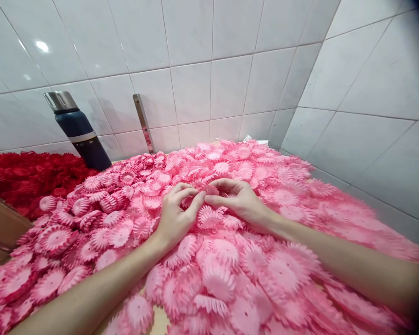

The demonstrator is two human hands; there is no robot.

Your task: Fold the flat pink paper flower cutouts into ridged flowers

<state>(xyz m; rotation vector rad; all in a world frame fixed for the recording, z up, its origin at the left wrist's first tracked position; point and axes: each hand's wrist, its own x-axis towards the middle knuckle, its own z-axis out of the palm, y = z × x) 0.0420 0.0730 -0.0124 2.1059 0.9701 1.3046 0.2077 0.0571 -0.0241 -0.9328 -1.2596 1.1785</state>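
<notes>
A broad heap of pink flower pieces (219,277), round with curled, fringed edges and small centre holes, lies under both my hands. Above the middle of the heap, my left hand (177,215) pinches with thumb and fingers at a pink flower piece (206,191). From the other side, my right hand (240,203) grips the same piece, its thumb almost touching my left thumb. The fingers partly cover the piece, so its full shape is hidden. Other pink pieces lie just below my fingertips.
A dark blue bottle (84,139) with a steel cap stands at the back left, beside a pile of red flower pieces (31,174). A cardboard box (3,230) sits at the left edge. A metal strip (143,123) leans against the white tiled wall (192,90).
</notes>
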